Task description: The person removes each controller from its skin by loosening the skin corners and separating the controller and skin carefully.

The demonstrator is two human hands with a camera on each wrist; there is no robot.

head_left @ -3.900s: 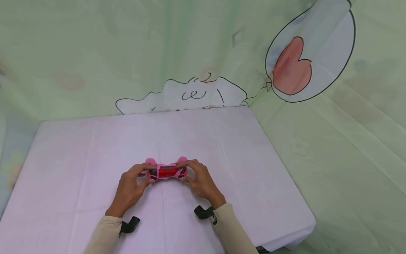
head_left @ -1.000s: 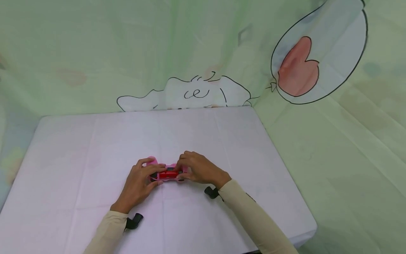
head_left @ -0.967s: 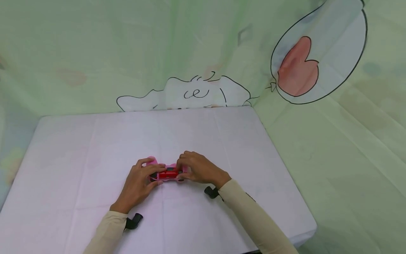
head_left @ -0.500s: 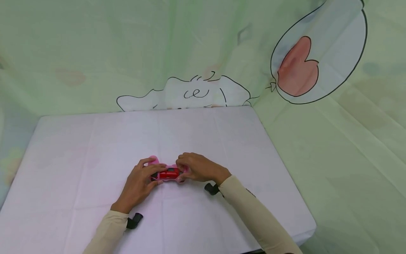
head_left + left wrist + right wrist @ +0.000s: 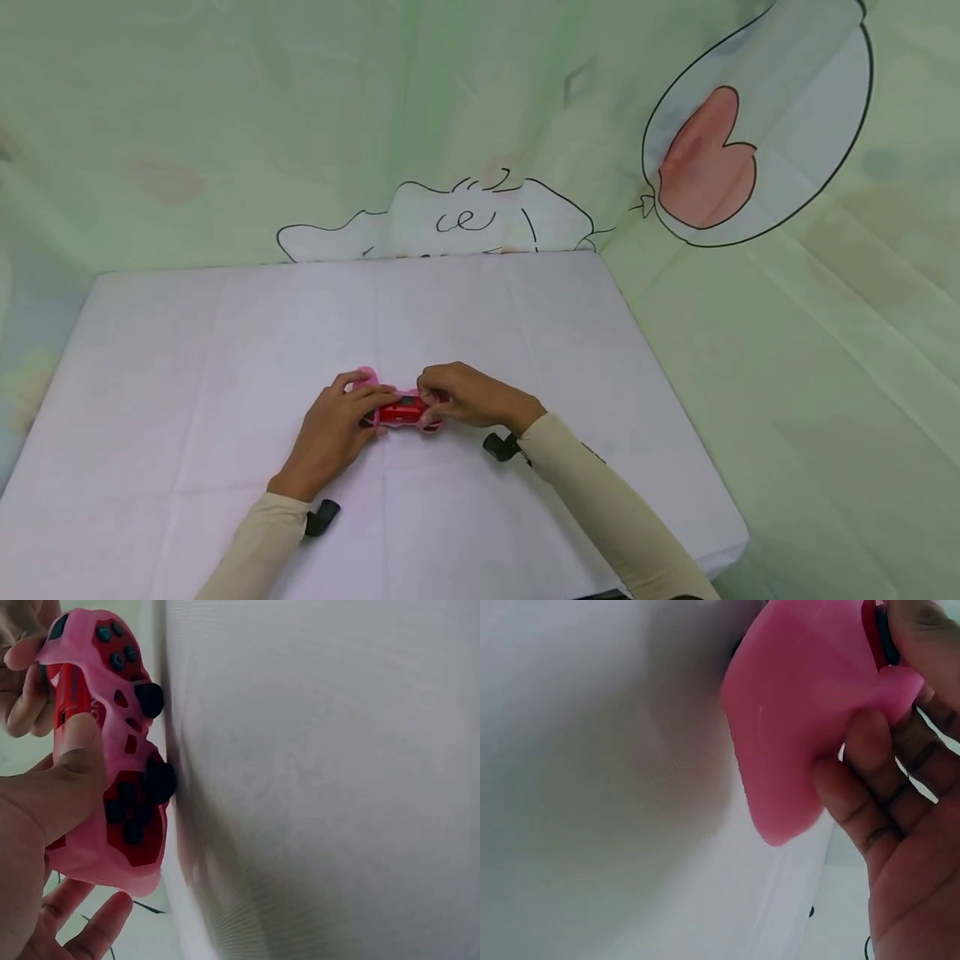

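A red game controller (image 5: 405, 410) in a pink silicone cover (image 5: 787, 727) sits at the middle of the table, its thumbsticks facing down against or just above the cloth. My left hand (image 5: 330, 425) grips the left end, thumb on the near edge and fingers over the back; the left wrist view shows that thumb (image 5: 79, 746) pressed beside the red body. At the other end, my right hand (image 5: 472, 396) has curled fingers and pinches the cover near a dark shoulder button (image 5: 886, 634). These fingers hide most of the right grip in the head view.
A white cloth (image 5: 225, 358) with fold lines covers the table. Behind and to the right hang pale green printed curtains (image 5: 750, 375). A black wrist mount (image 5: 322, 518) juts from the left sleeve and another (image 5: 500, 447) from the right one.
Since the oldest frame, my right hand has moved farther onto the controller's right end with its fingers more curled. My left hand has slid inward. Over the last second the controller shifts slightly right.
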